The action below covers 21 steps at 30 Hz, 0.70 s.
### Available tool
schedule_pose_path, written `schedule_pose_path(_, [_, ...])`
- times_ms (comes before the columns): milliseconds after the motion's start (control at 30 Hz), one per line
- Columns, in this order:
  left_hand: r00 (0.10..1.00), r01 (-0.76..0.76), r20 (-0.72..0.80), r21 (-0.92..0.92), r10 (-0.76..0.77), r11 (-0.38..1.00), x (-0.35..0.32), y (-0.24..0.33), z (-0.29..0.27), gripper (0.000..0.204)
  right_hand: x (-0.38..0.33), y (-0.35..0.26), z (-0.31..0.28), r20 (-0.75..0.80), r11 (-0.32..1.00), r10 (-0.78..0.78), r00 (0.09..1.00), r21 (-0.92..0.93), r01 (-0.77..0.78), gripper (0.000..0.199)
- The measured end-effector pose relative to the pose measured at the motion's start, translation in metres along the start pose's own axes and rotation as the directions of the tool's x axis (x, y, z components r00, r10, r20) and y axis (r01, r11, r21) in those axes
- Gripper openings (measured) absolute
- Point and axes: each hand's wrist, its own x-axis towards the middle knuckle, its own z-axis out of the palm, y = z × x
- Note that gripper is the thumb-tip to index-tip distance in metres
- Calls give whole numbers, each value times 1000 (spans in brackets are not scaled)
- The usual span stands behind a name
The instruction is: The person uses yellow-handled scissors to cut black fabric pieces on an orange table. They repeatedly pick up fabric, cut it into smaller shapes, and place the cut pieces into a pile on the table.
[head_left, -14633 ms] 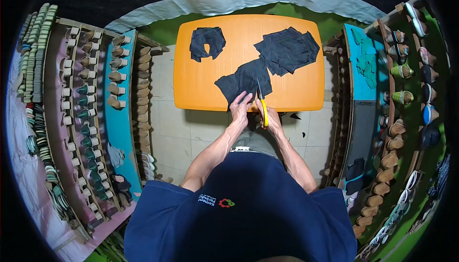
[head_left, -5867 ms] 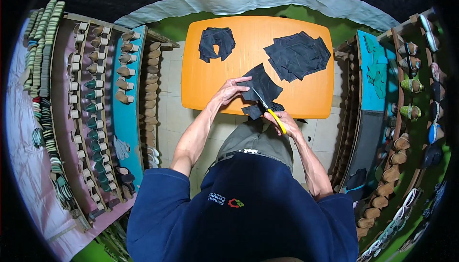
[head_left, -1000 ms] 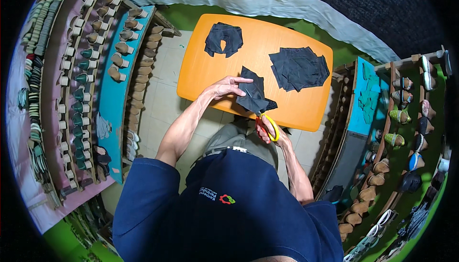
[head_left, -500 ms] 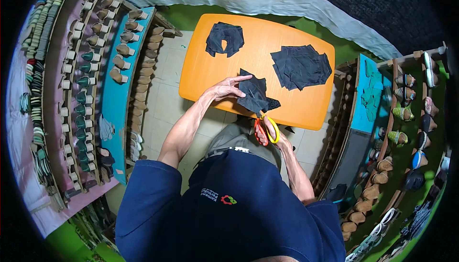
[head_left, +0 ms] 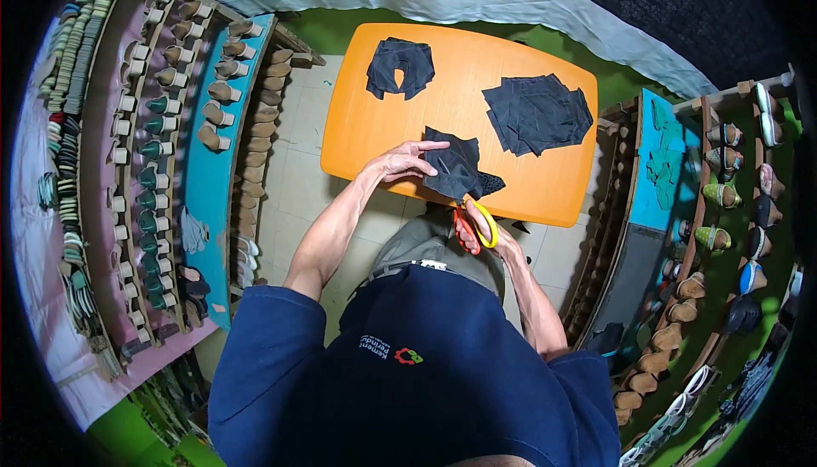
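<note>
A dark piece of black fabric (head_left: pixel 451 166) is held near the front edge of the orange table (head_left: pixel 459 84). My left hand (head_left: pixel 403 163) grips its left side, index finger and thumb lying over the top and the other fingers partly hidden. A black patch with a dotted texture (head_left: pixel 490 183) shows at its right edge. In my right hand (head_left: pixel 504 246) are scissors (head_left: pixel 490 222) with red and yellow handles. Their blades point up at the fabric's lower edge, and the fabric hides most of them.
A stack of black cut pieces (head_left: pixel 539 114) lies at the table's right. Another black pile with a central hole (head_left: pixel 402 67) sits far left. Racks of shoe forms (head_left: pixel 157 173) stand left; a shelf with shoes (head_left: pixel 719 199) and green scraps (head_left: pixel 664 156) stands right.
The fabric now lies smoother and less folded under my left hand, with its dotted edge slightly farther right. The scissors stay at nearly the same spot.
</note>
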Motion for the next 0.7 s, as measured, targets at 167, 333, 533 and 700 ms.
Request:
schedule_pose_path(167, [999, 28, 34, 2, -28, 1000, 4, -4, -3, 80, -1, -10, 4, -13, 998, 3, 1000, -65, -4, 68])
schedule_pose_path(333, [1000, 7, 28, -12, -6, 1000, 6, -8, -1, 79, 0, -12, 4, -38, 998, 11, 999, -54, -13, 68])
schedule_pose_path(533, [1000, 27, 9, -27, -26, 999, 8, -12, -4, 77, 1, -9, 2, -57, 999, 21, 998, -40, -24, 68])
schedule_pose_path(700, [1000, 19, -8, -18, -19, 1000, 6, -9, 3, 77, -1, -9, 4, -91, 999, -9, 996, -43, 5, 65])
